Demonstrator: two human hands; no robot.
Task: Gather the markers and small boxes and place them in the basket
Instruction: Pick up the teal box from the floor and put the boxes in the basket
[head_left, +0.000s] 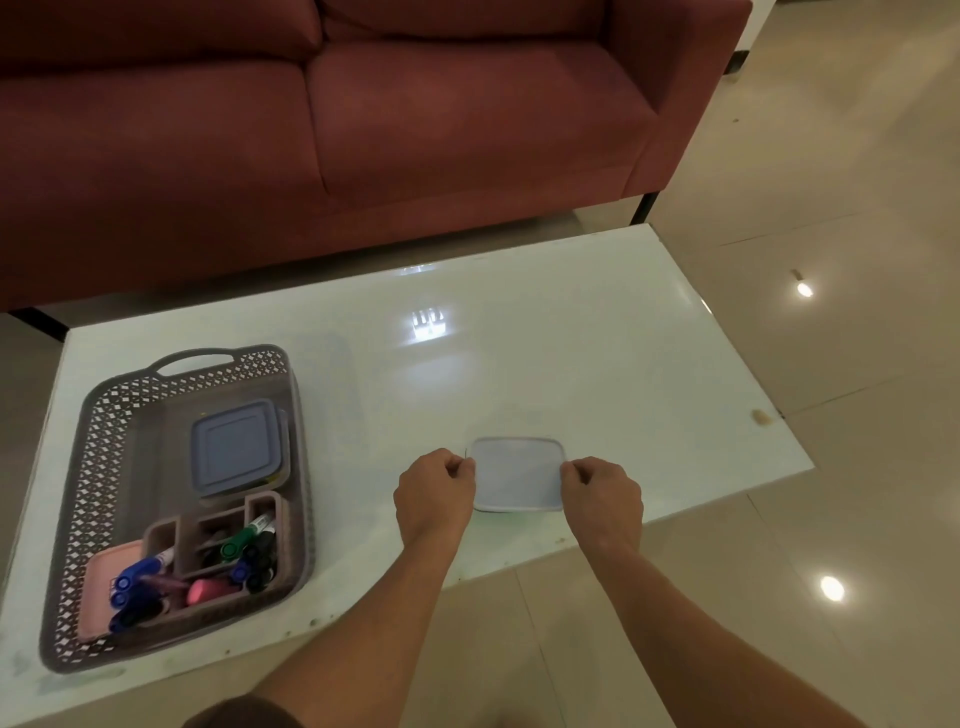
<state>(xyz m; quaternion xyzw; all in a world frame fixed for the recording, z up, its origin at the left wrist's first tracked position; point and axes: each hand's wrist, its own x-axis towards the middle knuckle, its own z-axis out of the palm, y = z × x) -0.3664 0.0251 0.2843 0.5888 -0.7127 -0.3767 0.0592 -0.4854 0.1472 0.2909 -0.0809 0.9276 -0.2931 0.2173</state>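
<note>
Where the hands meet: pale lidded box (518, 475) on the white table (623, 364), directly between them.
Left hand (435, 491): fingers curled, pinching the box's left edge.
Right hand (601, 493): fingers curled, pinching its right edge.
Left of the left hand: basket (88, 493) holding markers (244, 538) and a blue-lidded box (236, 447).

A small pale-lidded box (517, 475) lies flat by the table's (571, 364) near edge, the left hand (434, 491) and right hand (602, 496) pinching its two sides. A brown lattice basket (98, 457) at the near left corner holds a blue-lidded box (236, 447), a pink box (101, 587) and capped markers (249, 540).
</note>
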